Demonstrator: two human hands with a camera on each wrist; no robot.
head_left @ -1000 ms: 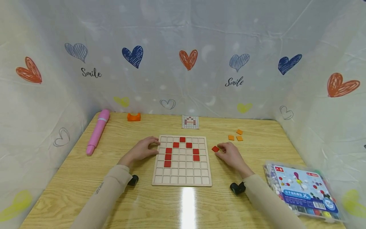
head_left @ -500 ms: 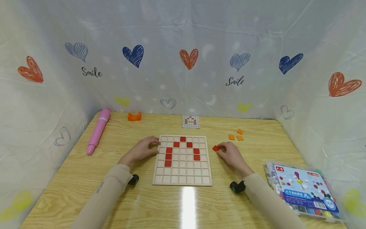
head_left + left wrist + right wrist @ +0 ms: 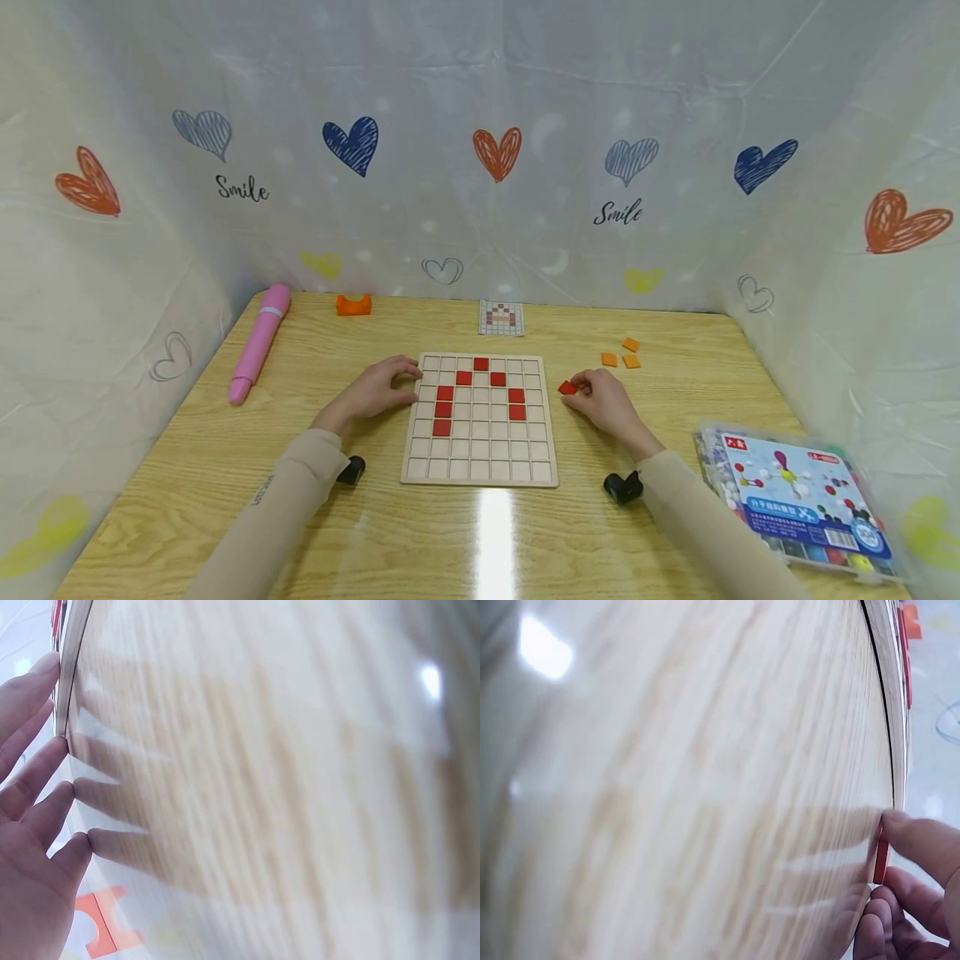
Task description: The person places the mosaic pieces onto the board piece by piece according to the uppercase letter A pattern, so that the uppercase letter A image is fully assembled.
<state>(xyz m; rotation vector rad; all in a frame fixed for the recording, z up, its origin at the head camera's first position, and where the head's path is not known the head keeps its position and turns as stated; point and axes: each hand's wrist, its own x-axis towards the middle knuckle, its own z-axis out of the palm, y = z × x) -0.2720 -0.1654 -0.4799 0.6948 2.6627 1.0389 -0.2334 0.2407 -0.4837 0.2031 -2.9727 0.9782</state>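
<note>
A wooden grid board (image 3: 480, 472) lies mid-table, with several red square tiles (image 3: 443, 409) set in its cells in a peaked arch. Along its left edge rests my left hand (image 3: 377, 390), fingers spread; the left wrist view has its fingertips (image 3: 77, 840) down at the table by the board's side. To the right of the board, my right hand (image 3: 606, 402) pinches a loose red tile (image 3: 567, 388) between thumb and forefinger. In the right wrist view that red tile (image 3: 882, 859) stands at the tabletop, partly hidden by the fingers.
Three orange tiles (image 3: 609, 360) lie beyond my right hand. A small pattern card (image 3: 501, 318) sits behind the board. At the back left are an orange holder (image 3: 353, 305) and a pink stick (image 3: 258, 343). A clear box of model parts (image 3: 806, 500) occupies the right front.
</note>
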